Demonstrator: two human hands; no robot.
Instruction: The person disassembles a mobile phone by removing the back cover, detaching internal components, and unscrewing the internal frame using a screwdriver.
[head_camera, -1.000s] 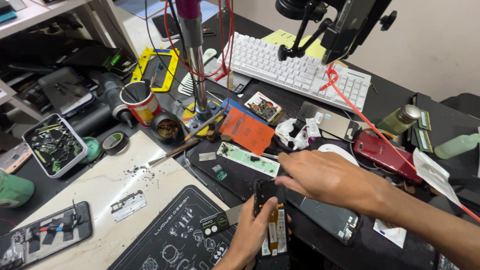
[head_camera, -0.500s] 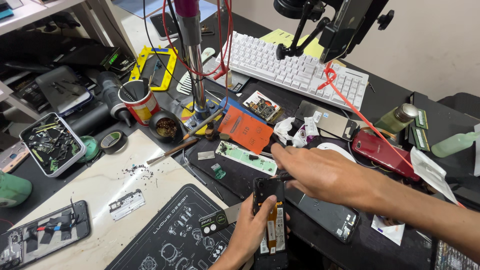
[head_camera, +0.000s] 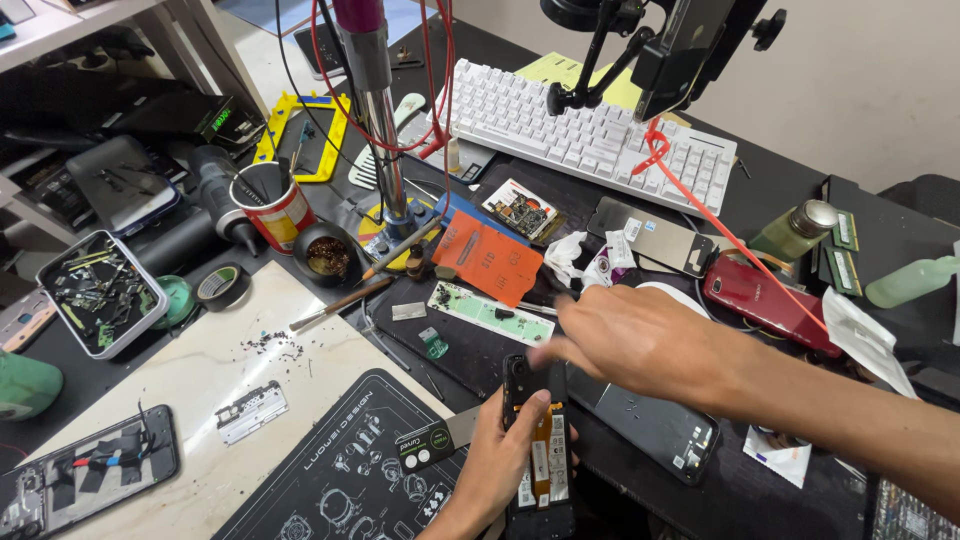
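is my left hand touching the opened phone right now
Touching. The head view shows the left hand wrapped around the opened phone from its left side, thumb lying across the exposed insides.

Phones near the keyboard (head_camera: 590, 130): three (an opened one (head_camera: 538, 450) in hand, a red one (head_camera: 765, 300), one in pieces (head_camera: 90, 475) far off).
Keyboards: one.
Brushes (head_camera: 340, 303) left of the keyboard: two.
Bottles (head_camera: 795, 230) right of it: two.
Hands: two (head_camera: 500, 460) (head_camera: 640, 335).
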